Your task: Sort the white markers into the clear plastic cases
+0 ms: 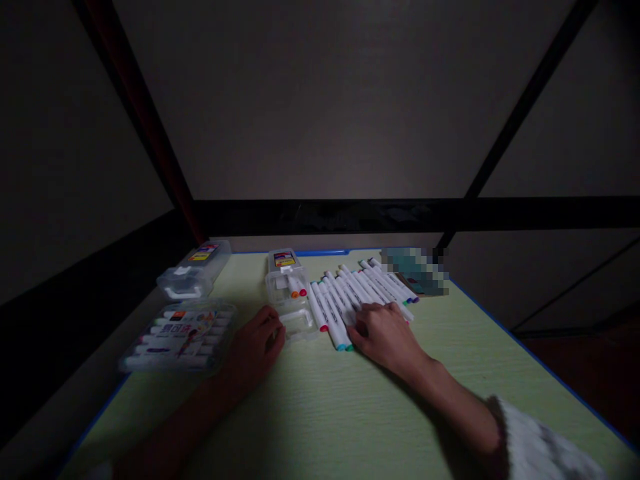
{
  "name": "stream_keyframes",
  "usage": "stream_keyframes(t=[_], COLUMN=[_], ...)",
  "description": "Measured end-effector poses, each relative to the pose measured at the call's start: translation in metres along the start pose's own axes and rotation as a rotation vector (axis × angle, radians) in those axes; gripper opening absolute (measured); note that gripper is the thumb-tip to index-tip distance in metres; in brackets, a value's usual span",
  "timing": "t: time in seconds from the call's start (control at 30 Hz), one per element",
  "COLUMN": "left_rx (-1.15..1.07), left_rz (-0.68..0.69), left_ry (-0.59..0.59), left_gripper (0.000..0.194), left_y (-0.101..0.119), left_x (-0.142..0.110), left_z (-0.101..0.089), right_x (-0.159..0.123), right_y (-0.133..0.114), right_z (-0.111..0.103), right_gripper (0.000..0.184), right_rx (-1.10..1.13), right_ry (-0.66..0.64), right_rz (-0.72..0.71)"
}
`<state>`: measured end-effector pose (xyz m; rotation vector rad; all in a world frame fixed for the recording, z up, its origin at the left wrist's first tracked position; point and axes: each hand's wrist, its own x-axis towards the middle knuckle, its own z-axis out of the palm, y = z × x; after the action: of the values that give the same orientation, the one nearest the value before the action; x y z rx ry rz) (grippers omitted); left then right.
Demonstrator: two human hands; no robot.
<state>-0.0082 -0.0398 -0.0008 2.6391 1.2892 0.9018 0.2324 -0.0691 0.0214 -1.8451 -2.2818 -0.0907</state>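
Observation:
Several white markers (345, 300) with coloured ends lie side by side in a slanting row on the pale green table. My right hand (385, 333) rests on their near side, fingers curled down over a marker and thumb beside a green-tipped one; the fingertips are partly hidden. An open clear plastic case (286, 277) stands left of the row, with orange- and red-tipped markers inside. Its clear lid (299, 321) lies flat toward me. At the lid's left edge is my left hand (257, 340), fingers curled inward; what they hold, if anything, is hidden.
Left of my left hand lies a closed clear case (177, 337) filled with markers. Behind it stands another clear case (197, 270). A blurred teal item (417, 270) sits at the far right corner. Blue edging (525, 350) borders the table, and a wall rises behind.

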Motion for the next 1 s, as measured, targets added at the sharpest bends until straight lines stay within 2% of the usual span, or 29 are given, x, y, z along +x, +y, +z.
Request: stream_keyframes(t=[0.7,0.87,1.0], left_rx=[0.017,0.011,0.007], left_rz=[0.003,-0.003,-0.007], left_ry=[0.016,0.017,0.019], left_gripper=[0.022,0.021,0.021], left_y=[-0.0001,0.0007,-0.0001], left_x=[-0.0003,-0.0007,-0.0006], left_z=[0.0016,0.0014,0.0011], right_x=[-0.0034,-0.0028,-0.0022], right_y=[-0.0034,-0.0012,0.0014], right_z=[-0.0064,-0.0058,-0.0064], right_gripper=[0.015,0.018,0.017], right_rx=[-0.090,-0.077,-0.050], right_ry=[-0.031,0.014,0.113], right_rz=[-0.009,0.039,0.055])
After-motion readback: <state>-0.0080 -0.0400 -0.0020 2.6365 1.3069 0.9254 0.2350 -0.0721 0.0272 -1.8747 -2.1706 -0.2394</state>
